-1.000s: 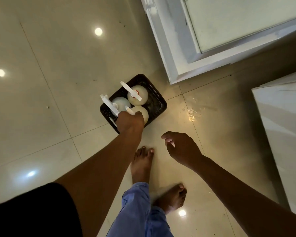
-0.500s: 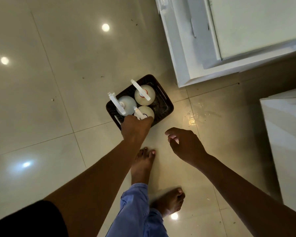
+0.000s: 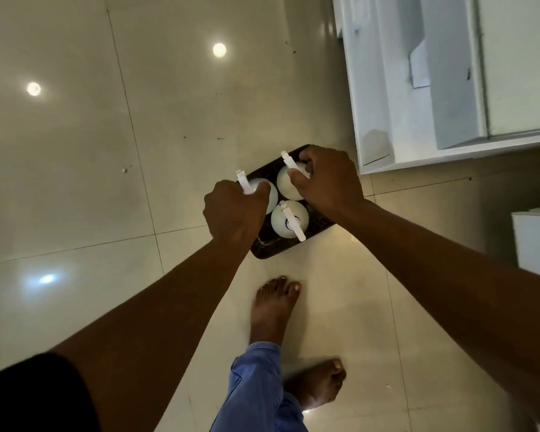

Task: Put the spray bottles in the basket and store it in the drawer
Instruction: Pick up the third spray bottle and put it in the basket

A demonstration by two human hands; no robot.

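A dark perforated basket [image 3: 270, 248] hangs above the tiled floor with three white spray bottles standing in it. The near bottle [image 3: 289, 220] is in full view. My left hand [image 3: 234, 210] is closed on the basket's left side and hides most of the left bottle [image 3: 271, 194]. On the far right end my right hand [image 3: 328, 179] is closed, its thumb lying by the nozzle of the back bottle [image 3: 289, 189]. An open white drawer [image 3: 387, 113] lies just right of and beyond the basket.
The glossy tiled floor [image 3: 138, 151] stretches out to the left. A white furniture corner [image 3: 536, 241] juts in at the right edge. My bare feet [image 3: 275, 307] stand below the basket, close to a blue trouser leg [image 3: 256, 388].
My right hand has moved up from beside the basket and closed on its far right end. The left hand has shifted to the left side. The basket is closer to the drawer and turned.
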